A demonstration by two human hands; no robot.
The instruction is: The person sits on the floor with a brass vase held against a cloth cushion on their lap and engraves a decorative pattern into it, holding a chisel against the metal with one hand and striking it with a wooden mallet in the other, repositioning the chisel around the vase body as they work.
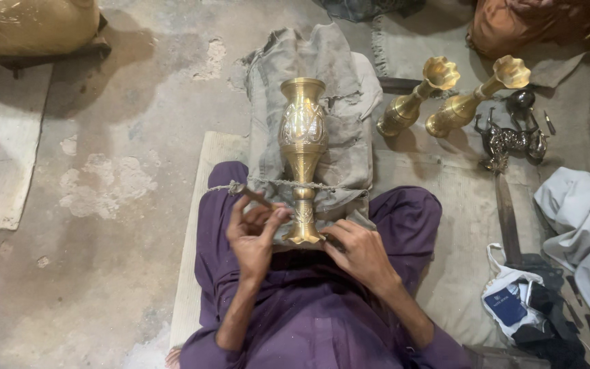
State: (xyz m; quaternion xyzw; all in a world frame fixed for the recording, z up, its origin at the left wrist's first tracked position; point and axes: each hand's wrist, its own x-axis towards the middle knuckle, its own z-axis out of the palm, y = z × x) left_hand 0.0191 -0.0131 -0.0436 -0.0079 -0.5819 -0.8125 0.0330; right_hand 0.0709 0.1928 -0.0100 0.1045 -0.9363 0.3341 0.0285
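Closest in, both hands work at the foot of a brass vase point(302, 147) lying across the person's lap. The left hand point(253, 236) is closed around a thin dark tool point(257, 197), its tip just beside the foot; the right hand point(361, 254) presses curled fingers against the base rim, steadying it. The vase looks heavy, rigid and slick, polished metal that would likely roll, so the narrow stem or the foot seems the surest hold. A cord point(274, 183) crosses the stem, binding it onto a grey cloth point(336, 102). Its long axis runs straight away from the hands, mouth at the far end. Beyond the right hand, two smaller brass vases point(459, 102) lie tilted.
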